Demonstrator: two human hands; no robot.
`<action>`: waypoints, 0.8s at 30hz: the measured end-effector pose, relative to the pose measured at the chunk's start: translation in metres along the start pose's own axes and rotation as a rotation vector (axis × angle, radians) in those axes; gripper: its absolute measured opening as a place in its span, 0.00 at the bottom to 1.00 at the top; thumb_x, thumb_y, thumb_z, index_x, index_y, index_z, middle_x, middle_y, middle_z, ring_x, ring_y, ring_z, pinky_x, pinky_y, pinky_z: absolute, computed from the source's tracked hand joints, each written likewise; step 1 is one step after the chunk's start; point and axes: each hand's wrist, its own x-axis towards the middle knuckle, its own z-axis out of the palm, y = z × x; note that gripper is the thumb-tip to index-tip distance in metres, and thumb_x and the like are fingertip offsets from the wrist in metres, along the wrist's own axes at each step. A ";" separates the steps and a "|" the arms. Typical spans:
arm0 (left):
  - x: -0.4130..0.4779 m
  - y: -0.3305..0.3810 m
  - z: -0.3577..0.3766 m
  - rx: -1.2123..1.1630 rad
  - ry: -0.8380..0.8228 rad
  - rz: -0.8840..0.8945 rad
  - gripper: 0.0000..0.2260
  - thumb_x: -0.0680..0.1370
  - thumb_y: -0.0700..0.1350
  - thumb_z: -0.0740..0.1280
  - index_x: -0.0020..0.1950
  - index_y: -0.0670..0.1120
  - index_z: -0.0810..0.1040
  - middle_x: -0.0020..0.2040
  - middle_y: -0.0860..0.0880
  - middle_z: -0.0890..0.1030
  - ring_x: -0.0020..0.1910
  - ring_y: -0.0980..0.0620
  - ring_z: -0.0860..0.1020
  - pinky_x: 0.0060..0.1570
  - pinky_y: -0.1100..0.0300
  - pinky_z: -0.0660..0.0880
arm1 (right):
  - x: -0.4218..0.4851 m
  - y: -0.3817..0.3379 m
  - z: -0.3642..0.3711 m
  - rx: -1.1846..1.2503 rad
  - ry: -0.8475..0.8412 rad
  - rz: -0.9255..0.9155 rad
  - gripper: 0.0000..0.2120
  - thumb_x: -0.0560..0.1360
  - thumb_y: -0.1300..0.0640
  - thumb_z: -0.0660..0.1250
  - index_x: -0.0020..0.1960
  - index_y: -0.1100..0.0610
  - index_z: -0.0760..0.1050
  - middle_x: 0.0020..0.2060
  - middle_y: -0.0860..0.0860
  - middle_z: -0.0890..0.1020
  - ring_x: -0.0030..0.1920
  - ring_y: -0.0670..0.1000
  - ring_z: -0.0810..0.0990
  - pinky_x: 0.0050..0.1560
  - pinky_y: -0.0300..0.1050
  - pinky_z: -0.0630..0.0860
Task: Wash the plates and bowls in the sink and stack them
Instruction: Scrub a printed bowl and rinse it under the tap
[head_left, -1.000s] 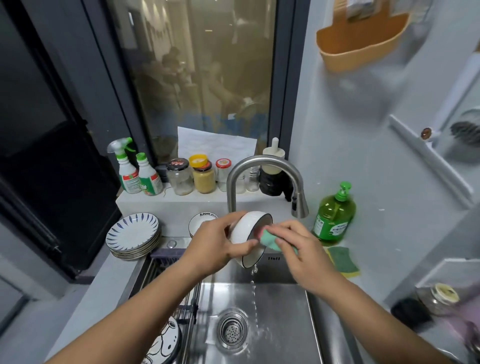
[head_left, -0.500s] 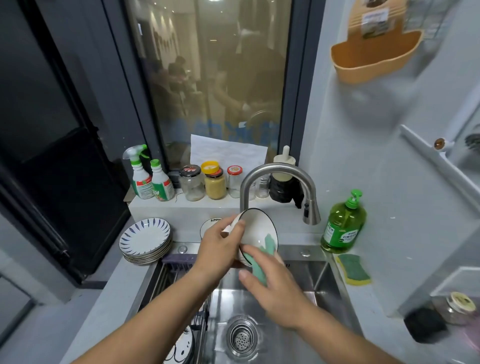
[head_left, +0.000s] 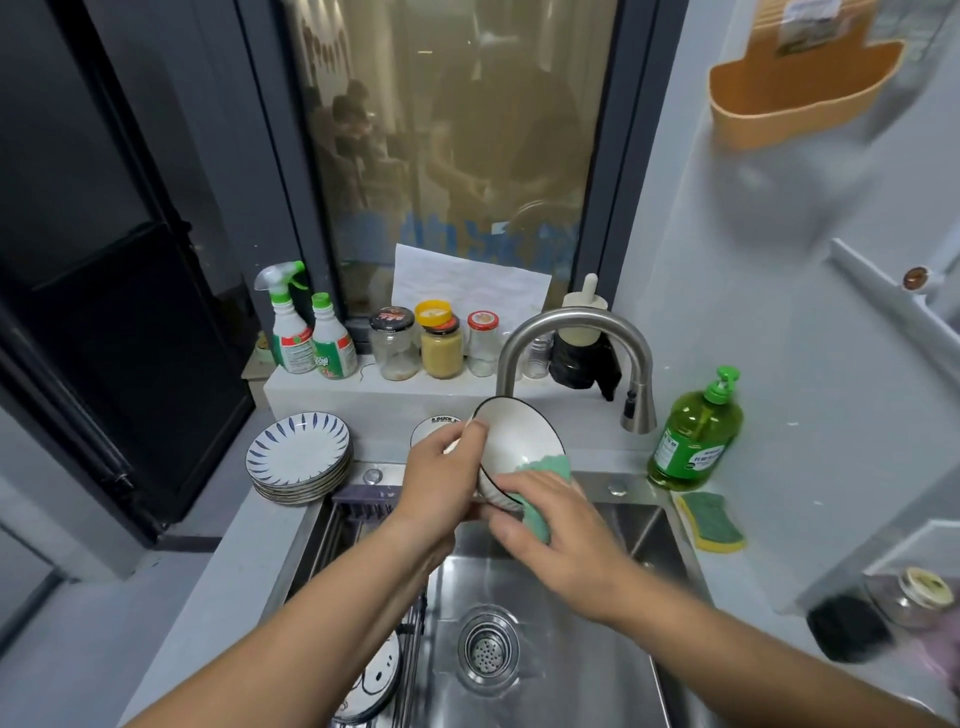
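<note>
Item: white bowl (head_left: 519, 449) with a dark rim, held in the air over the back edge of the sink (head_left: 582, 654), under the arch of the faucet (head_left: 571, 332) and left of its spout. Attitude: tilted, mouth turned rightward and towards the person. Left hand (head_left: 436, 488): fingers (head_left: 470, 434) curled over the far-left rim, gripping the bowl. Right hand (head_left: 561, 535): fingers (head_left: 514, 488) clasping a green sponge (head_left: 543, 467), which is pressed to the lower inside wall and laps over the near rim. Step, as judged: scrubbing; rinse and stacking not yet done. Governing relation: the stack of plates (head_left: 298, 452) sits on the desk (head_left: 244, 545) left of the sink, and a second bowl (head_left: 434, 423) stands just behind the left hand, so the holding hand is the nearer one for setting down. Open room: basin below, bare around the drain; a patterned plate (head_left: 376, 680) stands in the rack at its left side. Obstructions: faucet neck close behind the bowl; soap bottle (head_left: 696, 436) and spare sponge (head_left: 711, 519) to the right, well apart.
</note>
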 end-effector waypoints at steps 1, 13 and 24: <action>0.000 -0.002 0.000 0.010 0.011 0.000 0.23 0.83 0.47 0.65 0.27 0.51 0.74 0.26 0.52 0.65 0.26 0.53 0.69 0.25 0.62 0.74 | 0.000 -0.003 0.003 0.108 0.002 0.045 0.22 0.76 0.37 0.59 0.62 0.47 0.78 0.54 0.39 0.80 0.59 0.41 0.76 0.67 0.51 0.69; 0.005 0.001 -0.026 -0.010 -0.426 -0.265 0.44 0.65 0.78 0.68 0.69 0.49 0.78 0.61 0.41 0.85 0.61 0.41 0.83 0.60 0.41 0.80 | -0.001 0.008 -0.023 -0.105 0.048 -0.223 0.07 0.75 0.49 0.72 0.49 0.53 0.81 0.41 0.42 0.78 0.45 0.42 0.75 0.49 0.35 0.70; -0.019 -0.021 -0.020 -0.435 -0.388 -0.194 0.47 0.62 0.67 0.78 0.71 0.40 0.75 0.62 0.36 0.82 0.57 0.40 0.83 0.52 0.45 0.82 | -0.015 -0.043 -0.020 0.364 -0.054 0.060 0.15 0.83 0.53 0.58 0.53 0.58 0.81 0.34 0.36 0.79 0.39 0.37 0.76 0.46 0.40 0.72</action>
